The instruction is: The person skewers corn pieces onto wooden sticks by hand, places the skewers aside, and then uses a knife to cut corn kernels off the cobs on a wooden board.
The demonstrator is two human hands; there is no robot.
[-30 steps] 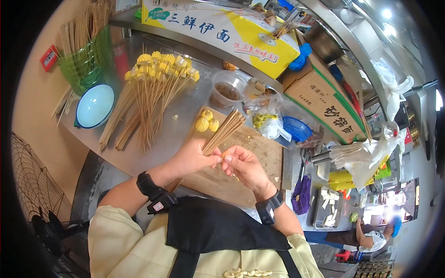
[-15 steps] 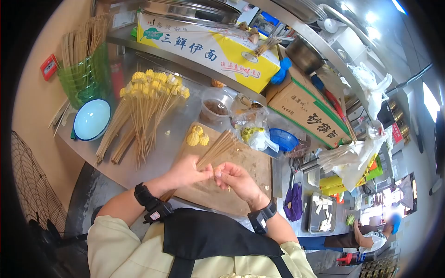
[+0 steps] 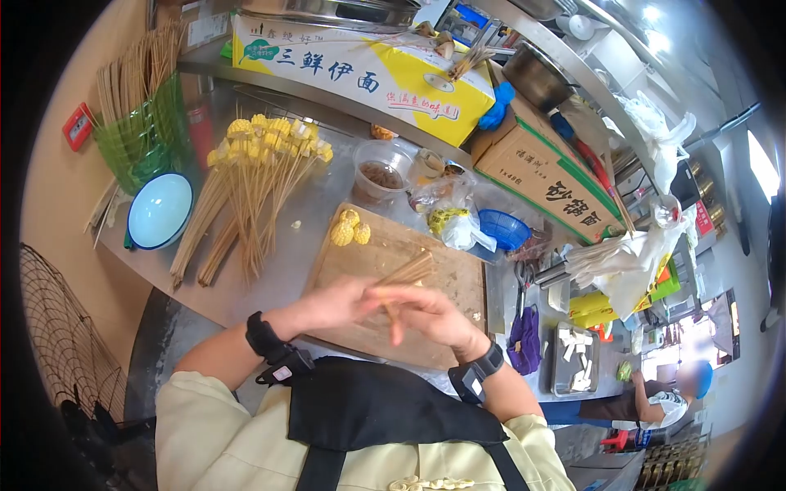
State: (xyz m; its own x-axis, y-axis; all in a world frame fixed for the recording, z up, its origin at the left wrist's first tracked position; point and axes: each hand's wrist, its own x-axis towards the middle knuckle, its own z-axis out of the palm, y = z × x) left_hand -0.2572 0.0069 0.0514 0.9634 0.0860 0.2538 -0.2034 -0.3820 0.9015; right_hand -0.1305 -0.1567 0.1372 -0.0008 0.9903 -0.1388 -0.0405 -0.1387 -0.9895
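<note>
"Since the bundle of sticks [image 3: 409, 268] is made of so many thin pieces, why grip it below the ends?"

"Probably to keep them together. The left hand [image 3: 334, 301] looks closed around them, the upper ends jutting past it over the cutting board [image 3: 458, 290]."

"And the right hand [image 3: 432, 317]?"

"Its fingers stretch toward the left, overlapping it in this view. They're blurred, so I cannot tell whether they pinch anything."

"So the bundle comes out where the hands meet?"

"Yes, slanting away from the body, to the right."

"Why are the corn pieces [image 3: 350, 227] at the board's far left corner?"

"Perhaps for easy reach, yet out of the hands' way. Farther left, on the metal table [image 3: 288, 274], corn-topped skewers [image 3: 250, 176] lie heads together, likely to stay orderly."
</note>
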